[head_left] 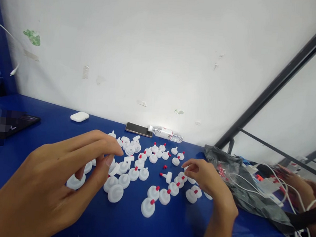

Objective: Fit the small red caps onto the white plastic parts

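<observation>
Many white round nozzle caps lie scattered over the blue table, several with red tips, such as the white cap with a red tip (148,207) near the front. Plain white caps (115,193) without red tips are grouped closer to my left hand (67,173), which hovers over the left part of the group with thumb and fingertips brought together; whatever they may pinch is too small to make out. On the right, my right hand (204,176) is above the red-tipped caps, fingers curled and fingertips partly hidden. A loose red tip (165,167) lies between the hands.
A phone (139,129) and a clear water bottle (166,133) lie along the wall, with a white earbud case (80,117) farther left. At the right are a dark plastic bag (250,200), white cables and another person's hands (299,182). A dark device lies far left.
</observation>
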Demonstrator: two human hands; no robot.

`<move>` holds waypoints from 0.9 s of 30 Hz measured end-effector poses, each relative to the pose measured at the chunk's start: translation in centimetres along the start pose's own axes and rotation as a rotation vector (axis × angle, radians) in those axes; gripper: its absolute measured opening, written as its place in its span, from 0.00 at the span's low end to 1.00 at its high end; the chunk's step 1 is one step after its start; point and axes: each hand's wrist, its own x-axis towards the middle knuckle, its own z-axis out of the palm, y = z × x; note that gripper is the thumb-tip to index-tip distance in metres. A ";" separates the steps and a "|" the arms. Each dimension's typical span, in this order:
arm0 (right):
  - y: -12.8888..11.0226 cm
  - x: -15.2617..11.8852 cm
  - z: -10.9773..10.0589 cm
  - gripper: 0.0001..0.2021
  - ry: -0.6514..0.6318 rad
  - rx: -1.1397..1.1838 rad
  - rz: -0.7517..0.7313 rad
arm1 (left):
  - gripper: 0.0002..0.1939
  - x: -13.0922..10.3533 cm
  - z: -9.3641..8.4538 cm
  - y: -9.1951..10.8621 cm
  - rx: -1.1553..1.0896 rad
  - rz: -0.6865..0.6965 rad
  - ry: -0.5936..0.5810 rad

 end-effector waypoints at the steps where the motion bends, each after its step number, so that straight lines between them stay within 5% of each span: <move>1: 0.0 0.1 0.1 0.12 -0.004 0.010 0.001 | 0.09 0.0 0.0 0.0 0.002 0.004 -0.001; 9: -0.7 -0.2 -1.0 0.08 0.169 0.085 -0.005 | 0.09 0.1 0.3 -0.2 -0.019 0.004 -0.038; 13: -4.0 -1.9 -1.0 0.05 0.264 0.424 -0.201 | 0.12 -0.5 1.1 -0.5 0.020 0.019 -0.077; 17: -8.5 -4.6 -0.2 0.03 0.150 0.690 -0.437 | 0.23 -1.1 2.4 -0.1 0.049 0.057 -0.130; 20: -10.5 -6.2 0.4 0.04 0.078 0.768 -0.613 | 0.21 -1.2 2.9 0.5 -0.021 0.073 -0.132; 27: -10.9 -6.4 0.9 0.03 0.022 0.803 -0.625 | 0.17 -1.1 2.3 0.6 -0.016 0.012 -0.069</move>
